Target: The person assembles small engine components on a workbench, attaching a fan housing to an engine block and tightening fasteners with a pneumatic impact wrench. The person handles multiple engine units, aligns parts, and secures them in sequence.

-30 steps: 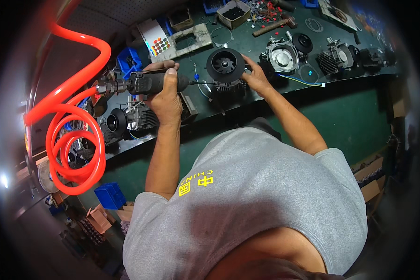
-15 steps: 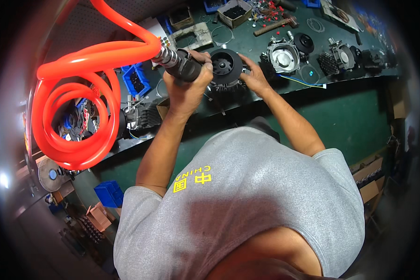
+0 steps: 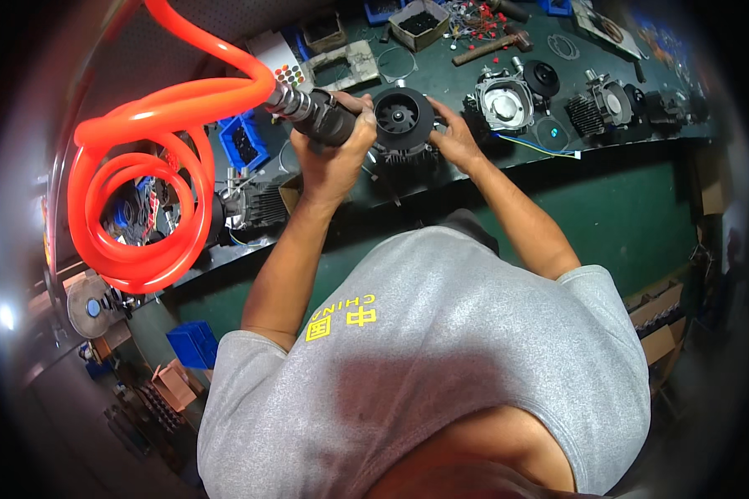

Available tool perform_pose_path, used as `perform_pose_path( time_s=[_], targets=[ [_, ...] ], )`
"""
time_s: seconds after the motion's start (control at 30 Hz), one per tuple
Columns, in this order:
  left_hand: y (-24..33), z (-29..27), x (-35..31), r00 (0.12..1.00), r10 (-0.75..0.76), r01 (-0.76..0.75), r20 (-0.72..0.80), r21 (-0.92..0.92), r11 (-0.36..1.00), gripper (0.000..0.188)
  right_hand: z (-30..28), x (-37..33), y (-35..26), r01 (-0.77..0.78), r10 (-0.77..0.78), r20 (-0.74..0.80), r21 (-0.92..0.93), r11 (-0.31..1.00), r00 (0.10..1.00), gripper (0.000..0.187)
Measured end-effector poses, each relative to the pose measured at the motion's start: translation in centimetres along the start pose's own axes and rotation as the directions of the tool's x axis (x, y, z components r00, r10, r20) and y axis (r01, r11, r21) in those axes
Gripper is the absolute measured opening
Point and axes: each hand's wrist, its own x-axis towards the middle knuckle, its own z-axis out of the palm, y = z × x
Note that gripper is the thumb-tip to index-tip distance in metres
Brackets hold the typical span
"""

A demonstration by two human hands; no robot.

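My left hand (image 3: 337, 158) is closed around a dark air-powered driver (image 3: 331, 123), whose metal coupling points up and left. A thick orange air hose (image 3: 175, 96) runs from that coupling. Just right of the driver, a round black fan wheel (image 3: 398, 116) with inner blades sits on a finned metal unit (image 3: 409, 155) at the bench's near edge. The fingers and thumb of my right hand (image 3: 458, 141) grip the wheel's right rim. The driver's working end is hidden by my left hand, so I cannot tell whether it touches the wheel.
Coils of the hose hang at the left, over another finned unit (image 3: 258, 204). To the right on the green bench (image 3: 441, 79) stand an open metal housing (image 3: 506, 104) and more finned units (image 3: 612, 104). A hammer (image 3: 495, 47), small-parts boxes (image 3: 416, 25) and a blue bin (image 3: 243, 145) lie farther back.
The driver's coupling end has swung a little left and down, and the hose coils have swayed. My right hand and the fan wheel look almost unmoved.
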Motion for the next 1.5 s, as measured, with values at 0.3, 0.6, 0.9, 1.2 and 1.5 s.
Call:
perform_pose_path(
  time_s=[0.3, 0.6, 0.9, 1.2, 1.5],
  targets=[
    [-0.3, 0.1, 0.0, 1.000, -0.014, 0.013, -0.018, -0.022, 1.000, 0.008, 0.1, 0.1, -0.1, -0.009, 0.009, -0.001, 0.000, 1.000, 1.000, 0.076],
    [-0.1, 0.4, 0.0, 1.000, -0.014, 0.014, 0.007, 0.003, 1.000, 0.008, 0.0, 0.3, 0.4, 0.016, -0.017, 0.006, 0.015, 1.000, 1.000, 0.077],
    [-0.4, 0.4, 0.1, 1.000, -0.004, 0.004, 0.002, -0.011, 1.000, 0.008, -0.2, 0.5, 0.8, 0.030, -0.029, 0.008, -0.010, 1.000, 1.000, 0.076],
    [-0.9, -0.2, 0.2, 1.000, 0.014, -0.015, -0.007, -0.022, 1.000, 0.010, 0.0, 0.3, 0.4, -0.003, 0.003, 0.013, 0.020, 1.000, 1.000, 0.079],
    [-1.4, -0.6, -0.2, 1.000, -0.001, 0.000, -0.017, -0.068, 0.998, 0.010, 0.3, 0.0, -1.0, -0.037, 0.038, 0.017, -0.020, 0.999, 0.999, 0.077]
  ],
)
